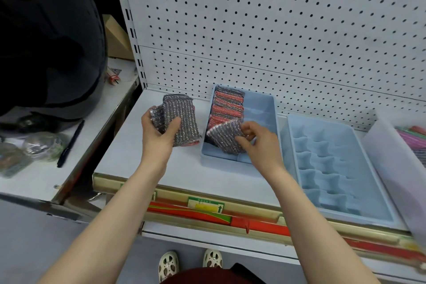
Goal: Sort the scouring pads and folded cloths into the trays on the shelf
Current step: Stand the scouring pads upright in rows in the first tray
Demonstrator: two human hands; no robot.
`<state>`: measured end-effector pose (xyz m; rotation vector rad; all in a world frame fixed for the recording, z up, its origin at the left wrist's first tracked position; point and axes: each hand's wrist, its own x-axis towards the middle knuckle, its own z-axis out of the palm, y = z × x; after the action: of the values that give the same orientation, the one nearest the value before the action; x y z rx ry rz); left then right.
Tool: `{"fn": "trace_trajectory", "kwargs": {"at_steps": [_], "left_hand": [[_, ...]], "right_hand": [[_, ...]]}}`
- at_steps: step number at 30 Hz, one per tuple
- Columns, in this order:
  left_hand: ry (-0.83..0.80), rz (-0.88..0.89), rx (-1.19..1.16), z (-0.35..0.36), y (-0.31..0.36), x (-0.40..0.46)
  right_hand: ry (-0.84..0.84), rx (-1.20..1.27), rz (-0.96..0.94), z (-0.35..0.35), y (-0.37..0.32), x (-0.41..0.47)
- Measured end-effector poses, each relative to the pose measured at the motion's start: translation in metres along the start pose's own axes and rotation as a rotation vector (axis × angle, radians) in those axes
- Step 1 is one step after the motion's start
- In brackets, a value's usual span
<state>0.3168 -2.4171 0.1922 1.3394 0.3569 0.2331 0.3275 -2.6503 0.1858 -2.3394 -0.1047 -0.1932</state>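
Scouring pads of silvery metallic mesh with red edging sit in both hands above the front half of the white shelf (129,145). The right hand (258,140) pinches one silver mesh pad (227,137) between thumb and curled fingers, holding it tilted over the near end of the small pale blue plastic tray (265,104), its lower edge down inside the tray. The left hand (159,132) grips a bundle of silver mesh pads (182,117), thumb across the front and fingers curled behind, just left of that tray and above the shelf surface. The two hands are apart, with the tray's left wall between them.

Toward the shelf's right front corner lies a larger pale blue tray with wavy dividers (332,161), its compartments bare. Beside it at the right edge stands a translucent white bin (389,152) holding pink and green items, blurred.

Farther back, a row of red-and-silver pads (227,106) stands on edge along the left side of the small tray, reaching its far end. Behind the shelf's rear edge rises the white pegboard panel (276,30).
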Motion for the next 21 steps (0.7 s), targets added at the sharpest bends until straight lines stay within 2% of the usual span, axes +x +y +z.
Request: {"fn": "trace_trajectory", "kwargs": {"at_steps": [2, 7, 10, 12, 14, 17, 21], "left_hand": [[0.011, -0.01, -0.003, -0.003, -0.002, 0.0], [-0.004, -0.014, -0.007, 0.0, -0.004, -0.003], [-0.018, -0.019, 0.002, 0.001, -0.005, -0.005], [-0.032, -0.017, 0.01, 0.001, -0.006, -0.006], [-0.052, -0.009, 0.021, 0.002, -0.005, -0.008], [-0.088, 0.012, 0.029, 0.006, -0.003, -0.011], [-0.156, 0.044, 0.043, 0.016, -0.002, -0.013]], "right_hand": [[-0.018, -0.208, -0.125, 0.002, 0.002, -0.002], [-0.072, -0.433, -0.327, 0.024, -0.01, 0.008], [-0.12, -0.64, -0.353, 0.044, -0.006, 0.011], [-0.104, -0.651, -0.328, 0.05, -0.001, 0.012], [-0.074, -0.508, -0.289, 0.047, -0.007, 0.013], [0.013, -0.029, -0.136, 0.035, -0.033, 0.012], [-0.124, 0.356, 0.098, 0.026, -0.062, 0.013]]}}
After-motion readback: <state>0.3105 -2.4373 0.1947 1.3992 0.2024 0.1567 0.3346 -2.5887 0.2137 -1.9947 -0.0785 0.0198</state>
